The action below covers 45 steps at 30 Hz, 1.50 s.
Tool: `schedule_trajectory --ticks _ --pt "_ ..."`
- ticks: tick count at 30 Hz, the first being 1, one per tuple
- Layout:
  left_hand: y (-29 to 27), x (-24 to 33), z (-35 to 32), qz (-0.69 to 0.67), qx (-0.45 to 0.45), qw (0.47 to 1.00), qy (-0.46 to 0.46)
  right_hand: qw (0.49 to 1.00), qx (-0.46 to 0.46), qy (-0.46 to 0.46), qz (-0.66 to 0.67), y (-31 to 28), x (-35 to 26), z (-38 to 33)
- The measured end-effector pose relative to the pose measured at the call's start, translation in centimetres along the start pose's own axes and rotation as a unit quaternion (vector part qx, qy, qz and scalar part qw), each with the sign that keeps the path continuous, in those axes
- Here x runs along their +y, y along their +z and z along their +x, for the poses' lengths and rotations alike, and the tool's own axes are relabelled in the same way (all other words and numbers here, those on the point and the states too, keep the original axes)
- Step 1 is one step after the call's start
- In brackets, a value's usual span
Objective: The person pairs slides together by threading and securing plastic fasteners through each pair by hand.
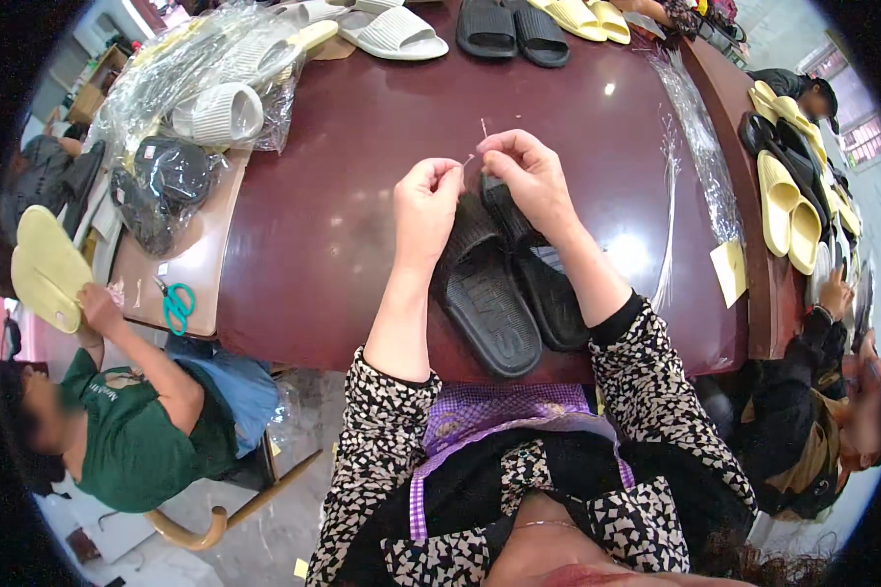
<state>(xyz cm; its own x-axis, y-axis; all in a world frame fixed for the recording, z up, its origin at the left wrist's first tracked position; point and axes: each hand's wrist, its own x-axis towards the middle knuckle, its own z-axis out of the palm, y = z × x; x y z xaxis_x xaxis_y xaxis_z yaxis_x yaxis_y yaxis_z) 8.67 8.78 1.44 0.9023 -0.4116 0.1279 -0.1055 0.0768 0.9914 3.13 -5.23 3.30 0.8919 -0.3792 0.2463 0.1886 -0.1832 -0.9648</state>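
Head view: both hands are raised just above a pair of black slippers (499, 284) lying side by side on the dark red tabletop (343, 205), toes toward the person's body, heels under the hands. Left hand (427, 207) grip: fingers pinched closed at the tips on a thin clear strand (470, 158); right hand (531, 174) grip: thumb and forefinger pinched on the same strand, a short end sticking up above it. Strand is very fine; what it is cannot be told. It sits between the two grips, directly over the slippers' heel ends, whether it touches them is not clear. Around: bagged white slippers (220, 108) and a bagged black pair (171, 176) at far left on a paler board; teal scissors (176, 305) near that board's front edge; loose white, black and yellow slippers along the far edge; a bundle of clear plastic strips (700, 157) and a yellow note to the right. A person in green at left holds a yellow slipper (47, 266); another person sits at right beside more yellow slippers (788, 210).
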Motion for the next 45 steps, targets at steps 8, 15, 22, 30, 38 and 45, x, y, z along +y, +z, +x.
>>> schedule_trajectory --ticks 8,15,22,30,38,45 --pt "0.3 1.2 -0.2 -0.163 0.006 0.986 -0.043 0.997 -0.026 -0.038 -0.059 0.2 -0.6 -1.1" --pt "0.2 1.0 -0.2 -0.19 0.001 0.981 -0.05 0.984 -0.018 -0.09 -0.153 0.2 -0.5 -1.1" --pt "0.3 0.9 -0.1 -0.2 0.004 0.978 -0.051 0.982 -0.016 -0.09 -0.164 0.2 -0.6 -1.1" --pt "0.3 0.6 -0.1 -0.202 0.003 0.978 -0.054 0.987 -0.023 -0.065 -0.147 0.3 -0.6 -1.2" --pt "0.3 0.3 0.0 -0.208 -0.015 0.976 -0.063 0.982 -0.021 -0.086 -0.165 0.2 -0.6 -1.2" --pt "0.2 0.0 0.4 -0.241 -0.049 0.968 -0.054 0.974 -0.012 -0.126 -0.185 0.3 -1.0 -1.1"
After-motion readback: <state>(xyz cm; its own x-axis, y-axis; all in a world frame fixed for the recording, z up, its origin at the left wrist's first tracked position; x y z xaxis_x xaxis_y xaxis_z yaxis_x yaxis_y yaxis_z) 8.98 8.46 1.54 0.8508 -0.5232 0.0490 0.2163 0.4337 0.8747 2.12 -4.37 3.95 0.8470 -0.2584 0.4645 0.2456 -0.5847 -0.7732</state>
